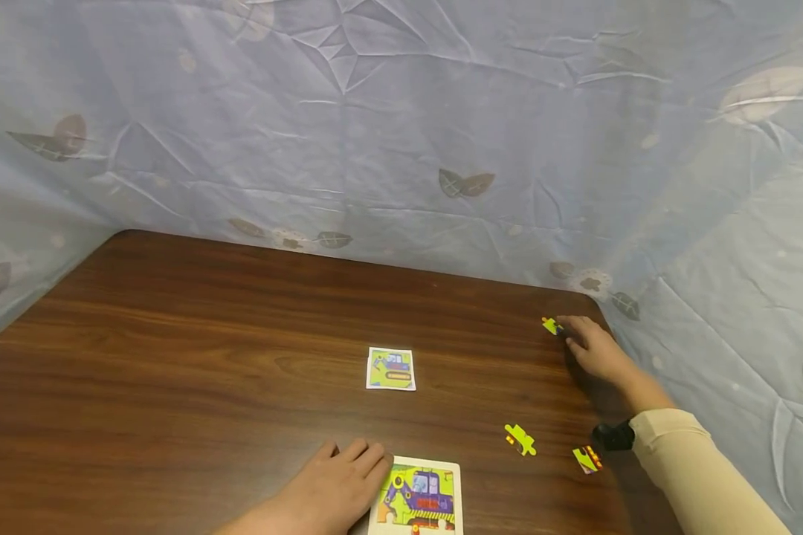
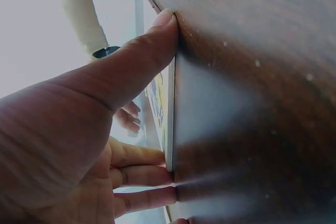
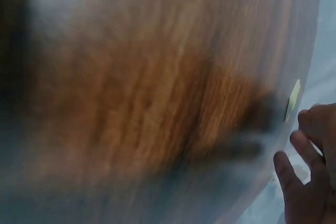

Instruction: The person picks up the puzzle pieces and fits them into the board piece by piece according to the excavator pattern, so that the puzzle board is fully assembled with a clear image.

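My left hand (image 1: 334, 483) rests at the left edge of a square jigsaw puzzle board (image 1: 458, 483) with a digger picture. In the left wrist view, its thumb (image 2: 152, 40) touches the board's edge, and the straight fingers (image 2: 147, 177) reach down to the table around the corner. At the far right of the table my right hand (image 1: 595, 353) stretches over a green puzzle piece (image 1: 550, 325), fingertips right at it. The right wrist view shows this piece (image 3: 293, 100) lying flat beside loosely spread fingers (image 3: 286, 174).
Two more loose pieces lie to the right of the board, a green one (image 1: 522, 440) and one with red and yellow (image 1: 587, 459). A small picture card (image 1: 391, 368) of the digger lies beyond the board. Patterned cloth (image 1: 388, 148) hangs around the brown table (image 1: 207, 334).
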`<state>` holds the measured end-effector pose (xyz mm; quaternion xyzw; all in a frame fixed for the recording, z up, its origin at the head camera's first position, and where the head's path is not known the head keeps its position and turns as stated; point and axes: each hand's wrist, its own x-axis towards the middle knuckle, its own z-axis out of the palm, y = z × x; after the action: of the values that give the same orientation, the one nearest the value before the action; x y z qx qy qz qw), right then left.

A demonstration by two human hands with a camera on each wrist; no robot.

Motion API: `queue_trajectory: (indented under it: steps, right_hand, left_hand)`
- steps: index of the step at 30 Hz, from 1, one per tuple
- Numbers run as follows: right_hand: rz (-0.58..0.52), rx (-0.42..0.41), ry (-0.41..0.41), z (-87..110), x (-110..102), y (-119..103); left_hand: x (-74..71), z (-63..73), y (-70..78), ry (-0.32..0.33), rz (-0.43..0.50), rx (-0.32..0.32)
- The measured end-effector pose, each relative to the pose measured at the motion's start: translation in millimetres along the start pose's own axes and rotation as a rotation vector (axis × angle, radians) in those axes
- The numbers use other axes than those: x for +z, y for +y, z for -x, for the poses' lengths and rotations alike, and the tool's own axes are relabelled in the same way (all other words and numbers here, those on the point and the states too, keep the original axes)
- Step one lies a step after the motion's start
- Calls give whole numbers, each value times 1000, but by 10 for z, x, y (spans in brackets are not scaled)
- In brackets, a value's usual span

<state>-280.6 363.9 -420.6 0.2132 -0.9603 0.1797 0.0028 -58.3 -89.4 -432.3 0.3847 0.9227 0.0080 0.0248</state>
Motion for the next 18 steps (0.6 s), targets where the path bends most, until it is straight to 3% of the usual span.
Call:
queue_trajectory:
  steps: [7,13,18]
  right_hand:
    - [18,13,-30,-93,36,57]
    - [50,86,-45,-168,62,37]
    - [3,133,-33,-219,79,62]
  left_hand:
    - [4,-19,8,6,-13,-6]
    - [2,-31,12,-14,-17,-11]
    - [9,-29,14,-11,-14,-18]
